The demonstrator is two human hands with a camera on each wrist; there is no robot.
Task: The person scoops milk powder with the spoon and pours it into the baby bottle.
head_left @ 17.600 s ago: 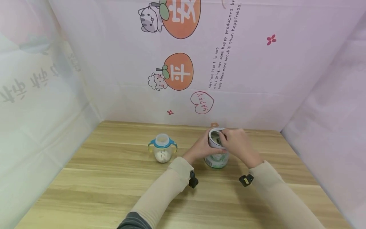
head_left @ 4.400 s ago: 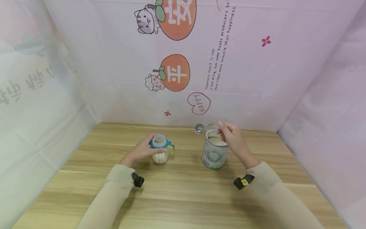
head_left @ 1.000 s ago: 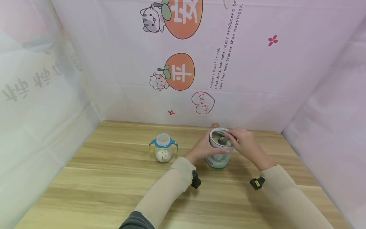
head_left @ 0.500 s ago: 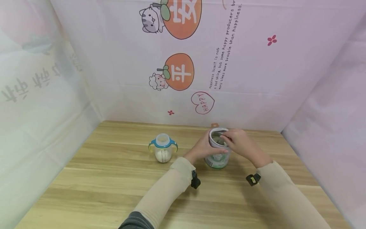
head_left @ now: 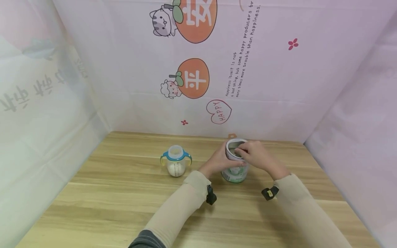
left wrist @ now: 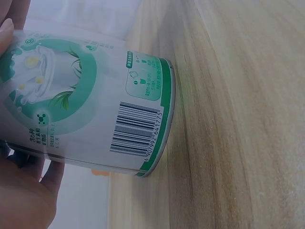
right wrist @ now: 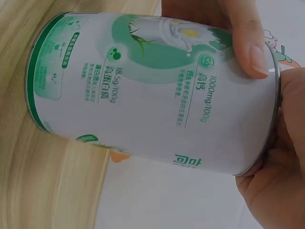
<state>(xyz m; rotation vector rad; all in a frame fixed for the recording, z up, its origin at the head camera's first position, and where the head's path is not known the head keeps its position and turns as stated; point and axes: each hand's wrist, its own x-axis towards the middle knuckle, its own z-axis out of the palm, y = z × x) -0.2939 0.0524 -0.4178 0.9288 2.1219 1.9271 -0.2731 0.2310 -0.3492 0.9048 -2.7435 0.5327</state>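
Note:
A white and green milk powder can (head_left: pixel 236 175) stands on the table with its top uncovered. My left hand (head_left: pixel 221 161) grips it round the upper side, thumb across the front; the left wrist view shows the can's barcode side (left wrist: pixel 71 100). Over the rim, my right hand (head_left: pixel 257 155) reaches its curled fingers into the mouth. The metal spoon seen in those fingers a moment before is hidden inside now. In the right wrist view, the right hand (right wrist: pixel 271 195) is at the can's rim. A clear baby bottle (head_left: pixel 176 168) with blue and yellow handles stands left, uncapped, white powder inside.
The wooden table (head_left: pixel 124 196) runs back to a pink printed cloth (head_left: pixel 263 113) close behind the can. More cloth hangs along the left side (head_left: pixel 46 137) and the right side (head_left: pixel 356 137). Bare wood lies between the bottle and the left cloth.
Since 4.4 s ago my left hand has gone from the bottle to the can. The spoon, then above the can, has dipped inside; over the last second my right fingers have sunk slightly deeper.

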